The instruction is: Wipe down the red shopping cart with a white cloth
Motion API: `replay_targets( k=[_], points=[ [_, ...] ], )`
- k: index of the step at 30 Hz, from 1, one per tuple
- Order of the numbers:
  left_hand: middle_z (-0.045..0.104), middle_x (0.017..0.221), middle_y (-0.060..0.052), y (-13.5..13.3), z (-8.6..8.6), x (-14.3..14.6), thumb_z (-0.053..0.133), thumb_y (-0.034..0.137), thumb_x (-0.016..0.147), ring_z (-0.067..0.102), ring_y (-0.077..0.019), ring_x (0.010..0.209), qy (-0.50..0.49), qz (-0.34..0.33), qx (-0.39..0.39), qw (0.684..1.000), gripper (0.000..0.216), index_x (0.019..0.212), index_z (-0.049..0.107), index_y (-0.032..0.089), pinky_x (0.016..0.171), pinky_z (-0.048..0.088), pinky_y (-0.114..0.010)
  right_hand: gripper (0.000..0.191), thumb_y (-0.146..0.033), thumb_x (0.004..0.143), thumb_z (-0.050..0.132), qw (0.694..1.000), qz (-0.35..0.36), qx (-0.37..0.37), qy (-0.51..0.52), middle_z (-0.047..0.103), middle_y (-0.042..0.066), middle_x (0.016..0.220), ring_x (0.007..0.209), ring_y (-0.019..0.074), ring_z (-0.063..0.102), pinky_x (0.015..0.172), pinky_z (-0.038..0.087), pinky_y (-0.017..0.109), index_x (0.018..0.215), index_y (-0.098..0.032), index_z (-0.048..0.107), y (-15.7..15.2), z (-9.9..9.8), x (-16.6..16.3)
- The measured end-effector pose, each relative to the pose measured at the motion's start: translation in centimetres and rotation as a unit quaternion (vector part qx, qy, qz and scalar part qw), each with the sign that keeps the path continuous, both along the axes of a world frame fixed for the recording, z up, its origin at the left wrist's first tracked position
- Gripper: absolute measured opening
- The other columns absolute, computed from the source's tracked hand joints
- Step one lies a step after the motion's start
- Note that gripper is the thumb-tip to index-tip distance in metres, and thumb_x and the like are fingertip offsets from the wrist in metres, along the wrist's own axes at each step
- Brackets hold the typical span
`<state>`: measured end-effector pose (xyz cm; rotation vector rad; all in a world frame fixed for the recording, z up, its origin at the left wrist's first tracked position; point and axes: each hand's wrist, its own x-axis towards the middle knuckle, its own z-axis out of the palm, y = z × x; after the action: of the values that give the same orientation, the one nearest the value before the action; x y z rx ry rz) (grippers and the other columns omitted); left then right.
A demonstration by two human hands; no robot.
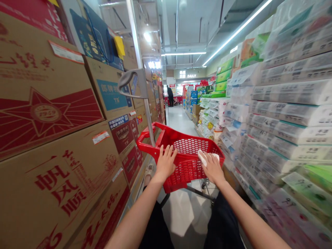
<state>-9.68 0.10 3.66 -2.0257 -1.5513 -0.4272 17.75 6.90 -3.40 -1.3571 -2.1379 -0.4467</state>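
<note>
A red plastic shopping cart (pixel 178 174) stands in front of me, side-on, with a perforated basket and a tall metal pole with a grey grip (pixel 143 84) near its handle. My left hand (pixel 166 160) lies on the basket's near rim, fingers spread and stretched forward, with nothing visible in it. Farther right on the same rim, my right hand (pixel 212 167) presses a white cloth or wipe (pixel 202 158), its fingers bent over it. Part of the cloth is hidden under the fingers.
Stacked cardboard cartons (pixel 52 169) wall the left side. Wrapped tissue packs (pixel 290 114) are piled high on the right. Between them a pale floor aisle (pixel 178 117) runs back to a person in dark clothes (pixel 170 95). A shoe (pixel 148 171) shows beside the cart's left end.
</note>
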Motion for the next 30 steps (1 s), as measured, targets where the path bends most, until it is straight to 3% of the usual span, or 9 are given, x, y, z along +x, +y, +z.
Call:
replay_targets(
  k=[3,7,9,12,15,18,21,25,30],
  points=[
    [0.044,0.152,-0.017,0.1,-0.2,0.8,0.062,0.031,0.078,0.035,-0.0347,0.143,-0.012,0.008,-0.005,1.000,0.071,0.145,0.046,0.015,0.122,0.003,-0.059,0.061,-0.029,0.098,0.037,1.000,-0.006,-0.014,0.026,0.041,0.003,0.156,0.145,0.0319,0.030,0.116,0.028,0.056,0.158,-0.031,0.024,-0.5,0.2,-3.2],
    [0.045,0.151,-0.016,0.1,-0.4,1.3,0.061,0.029,0.077,0.037,-0.0341,0.141,-0.016,0.003,-0.003,1.000,0.073,0.147,0.044,0.015,0.121,0.007,-0.059,0.064,-0.027,0.098,0.037,0.996,0.079,-0.024,0.027,0.025,0.000,0.164,0.150,0.0301,0.020,0.120,0.023,0.054,0.159,-0.031,0.018,-2.3,1.4,-8.5],
    [0.042,0.154,-0.015,0.0,-0.3,0.9,0.059,0.028,0.077,0.036,-0.0324,0.143,-0.013,-0.002,-0.003,1.000,0.075,0.149,0.040,0.015,0.122,0.009,-0.058,0.068,-0.025,0.097,0.039,0.993,0.110,-0.020,0.031,0.019,-0.001,0.165,0.151,0.0293,0.016,0.120,0.023,0.054,0.159,-0.030,0.013,-3.0,1.9,-9.6],
    [0.030,0.161,-0.014,-0.3,0.1,-0.1,0.059,0.025,0.077,0.030,-0.0289,0.146,0.001,-0.017,0.000,1.000,0.078,0.151,0.036,0.013,0.123,0.011,-0.052,0.070,-0.023,0.096,0.039,0.991,0.130,-0.011,0.015,0.019,-0.001,0.166,0.151,0.0275,0.016,0.121,0.022,0.053,0.159,-0.032,0.009,-3.3,2.0,-8.3],
    [0.021,0.164,-0.010,-0.9,0.7,-1.0,0.063,0.020,0.073,0.021,-0.0285,0.150,0.007,-0.018,0.022,1.000,0.077,0.147,0.043,0.018,0.124,0.011,-0.050,0.070,-0.024,0.096,0.040,0.995,0.104,-0.006,-0.006,0.022,-0.001,0.165,0.150,0.0277,0.020,0.120,0.023,0.053,0.159,-0.033,0.011,-2.6,1.3,-4.7],
    [0.033,0.159,-0.011,-1.4,1.1,-1.3,0.067,0.019,0.072,0.024,-0.0340,0.148,-0.010,0.007,0.048,0.999,0.072,0.142,0.051,0.025,0.123,0.006,-0.059,0.070,-0.025,0.095,0.041,0.998,0.055,-0.002,-0.010,0.027,-0.002,0.163,0.148,0.0290,0.025,0.118,0.026,0.054,0.159,-0.034,0.014,-1.6,0.5,-1.7],
    [0.053,0.142,-0.012,-1.7,1.2,-0.8,0.066,0.023,0.075,0.039,-0.0369,0.138,-0.027,0.025,0.056,0.998,0.067,0.140,0.053,0.026,0.121,0.003,-0.064,0.068,-0.027,0.095,0.040,1.000,0.019,-0.004,0.003,0.033,-0.001,0.161,0.146,0.0302,0.029,0.117,0.029,0.056,0.158,-0.035,0.016,-0.9,0.1,-1.3],
    [0.057,0.133,-0.013,-1.6,0.9,0.0,0.065,0.026,0.075,0.044,-0.0359,0.133,-0.043,0.016,0.051,0.998,0.068,0.142,0.052,0.021,0.123,0.012,-0.059,0.063,-0.028,0.097,0.036,0.998,0.031,-0.026,0.039,0.036,-0.001,0.159,0.147,0.0315,0.027,0.117,0.027,0.057,0.158,-0.033,0.020,-1.4,0.8,-5.1],
    [0.053,0.141,-0.014,-1.2,0.4,0.0,0.060,0.021,0.077,0.042,-0.0326,0.136,-0.058,0.004,0.046,0.997,0.076,0.150,0.038,0.014,0.123,0.019,-0.052,0.067,-0.025,0.097,0.035,0.986,0.151,-0.044,0.059,0.020,-0.002,0.165,0.151,0.0281,0.016,0.121,0.021,0.056,0.160,-0.030,0.011,-3.4,3.0,-12.0]
  ],
)
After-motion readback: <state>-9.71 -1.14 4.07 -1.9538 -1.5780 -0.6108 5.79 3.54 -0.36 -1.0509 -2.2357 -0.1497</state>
